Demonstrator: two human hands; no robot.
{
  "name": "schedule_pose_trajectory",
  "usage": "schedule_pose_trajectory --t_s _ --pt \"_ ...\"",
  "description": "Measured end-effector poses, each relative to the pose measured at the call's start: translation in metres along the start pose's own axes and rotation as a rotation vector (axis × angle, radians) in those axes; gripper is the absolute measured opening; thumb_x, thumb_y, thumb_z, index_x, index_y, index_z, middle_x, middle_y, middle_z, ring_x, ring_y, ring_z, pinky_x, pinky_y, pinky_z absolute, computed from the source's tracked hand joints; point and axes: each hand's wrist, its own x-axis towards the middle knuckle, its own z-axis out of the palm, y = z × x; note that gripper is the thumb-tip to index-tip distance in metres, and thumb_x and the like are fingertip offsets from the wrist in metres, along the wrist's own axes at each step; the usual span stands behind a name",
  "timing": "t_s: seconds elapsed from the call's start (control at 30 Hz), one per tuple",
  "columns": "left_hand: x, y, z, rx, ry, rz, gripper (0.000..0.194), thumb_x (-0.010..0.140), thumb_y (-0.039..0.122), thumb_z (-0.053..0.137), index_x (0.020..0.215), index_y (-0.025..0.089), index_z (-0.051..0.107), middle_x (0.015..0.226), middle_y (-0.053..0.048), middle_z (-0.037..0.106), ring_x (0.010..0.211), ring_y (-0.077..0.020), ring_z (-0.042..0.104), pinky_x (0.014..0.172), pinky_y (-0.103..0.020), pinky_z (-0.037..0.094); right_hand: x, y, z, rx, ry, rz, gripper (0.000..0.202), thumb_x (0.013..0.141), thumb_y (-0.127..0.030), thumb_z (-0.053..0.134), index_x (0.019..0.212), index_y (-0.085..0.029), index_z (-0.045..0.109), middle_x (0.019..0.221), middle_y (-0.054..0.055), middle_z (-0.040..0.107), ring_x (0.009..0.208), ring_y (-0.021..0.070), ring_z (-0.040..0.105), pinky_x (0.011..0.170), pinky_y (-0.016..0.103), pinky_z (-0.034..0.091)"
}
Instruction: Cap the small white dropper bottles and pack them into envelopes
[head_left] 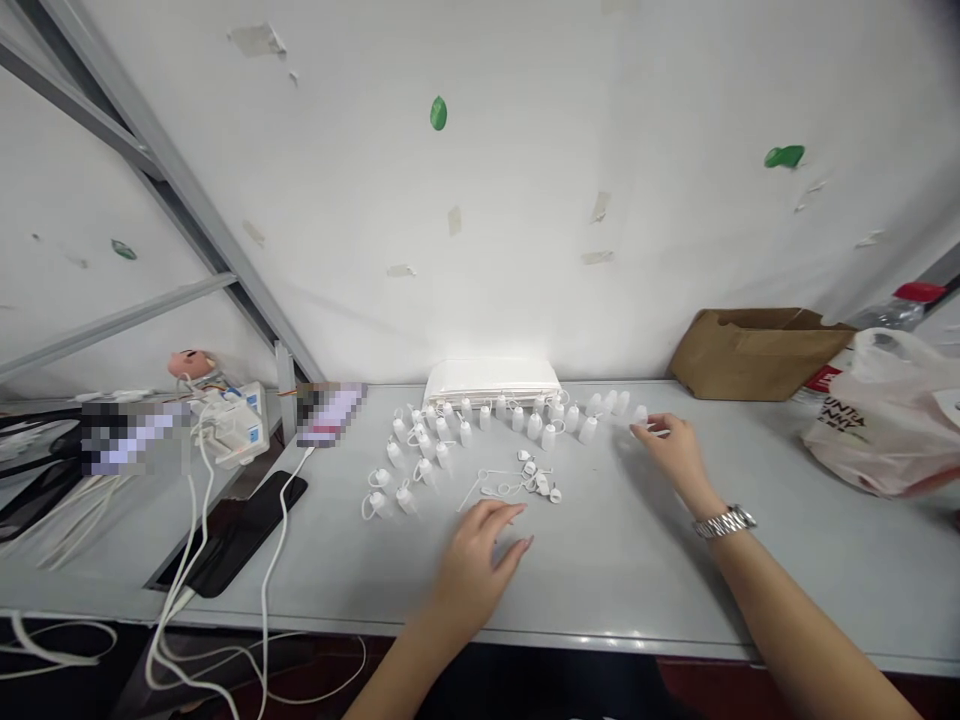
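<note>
My left hand hovers over the front of the table, thumb and fingers apart, with nothing between them. Just beyond it lies a small pile of loose white caps with thin looped straps. At the right end of the bottle group, my right hand has its fingertips closed on a small translucent bottle. Uncapped bottles stand beside that one. Several small bottles with white caps spread across the middle, and more capped bottles with strap loops stand at the left.
A white flat stack rests against the wall behind the bottles. To the right are a brown paper bag and a plastic bag. On the left lie a black phone, white cables and a power strip.
</note>
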Motion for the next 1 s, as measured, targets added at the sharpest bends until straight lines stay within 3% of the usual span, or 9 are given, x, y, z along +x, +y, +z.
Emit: schedule_pose_trajectory --t_s 0.07,0.13,0.3,0.5,0.77,1.0 --pt "0.009 -0.004 0.016 0.081 -0.057 -0.026 0.035 0.080 0.023 0.058 0.114 0.026 0.058 0.106 -0.007 0.061 0.095 -0.0210 0.061 0.083 -0.036 0.052 -0.012 -0.005 -0.013 0.003 0.035 -0.004 0.028 0.068 -0.041 0.058 0.081 -0.016 0.060 0.084 0.009 0.057 0.067 0.0208 0.055 0.069 0.038 0.046" --pt "0.018 -0.009 0.023 0.209 -0.042 -0.084 0.034 0.077 0.018 0.061 0.110 0.022 0.059 0.102 -0.008 0.060 0.095 -0.0242 0.059 0.083 -0.040 0.051 -0.028 -0.012 -0.025 0.014 0.054 -0.015 0.031 0.069 -0.044 0.058 0.082 -0.017 0.059 0.091 0.010 0.056 0.064 0.0185 0.055 0.067 0.037 0.047" --pt "0.029 -0.022 0.018 0.309 0.026 -0.193 0.023 0.081 0.013 0.054 0.102 0.018 0.059 0.096 -0.008 0.058 0.095 -0.0246 0.056 0.080 -0.039 0.048 -0.065 -0.026 -0.039 0.086 -0.014 -0.024 0.033 0.070 -0.050 0.058 0.080 -0.019 0.060 0.089 0.007 0.056 0.063 0.0180 0.057 0.058 0.034 0.048" --pt "0.029 -0.029 0.016 0.286 0.004 -0.198 0.017 0.082 0.008 0.049 0.084 0.020 0.061 0.083 -0.005 0.062 0.087 -0.0216 0.056 0.076 -0.034 0.047 -0.092 -0.044 -0.031 0.234 -0.125 -0.047 0.031 0.072 -0.050 0.060 0.082 -0.020 0.059 0.085 0.005 0.055 0.064 0.0171 0.057 0.058 0.032 0.050" --pt "0.026 -0.033 0.002 0.209 0.003 -0.234 0.020 0.082 0.015 0.052 0.100 0.018 0.059 0.089 -0.005 0.063 0.090 -0.0211 0.057 0.081 -0.035 0.046 -0.114 -0.066 -0.013 0.354 -0.314 -0.092 0.030 0.074 -0.049 0.060 0.084 -0.020 0.057 0.078 0.003 0.056 0.063 0.0164 0.056 0.060 0.031 0.049" --pt "0.018 -0.038 -0.005 0.084 0.023 -0.279 0.027 0.080 0.017 0.053 0.104 0.021 0.062 0.098 -0.007 0.061 0.096 -0.0241 0.054 0.086 -0.041 0.043 -0.124 -0.078 -0.010 0.381 -0.567 -0.053 0.023 0.081 -0.043 0.056 0.087 -0.021 0.058 0.061 -0.002 0.055 0.063 0.0163 0.055 0.062 0.028 0.044"
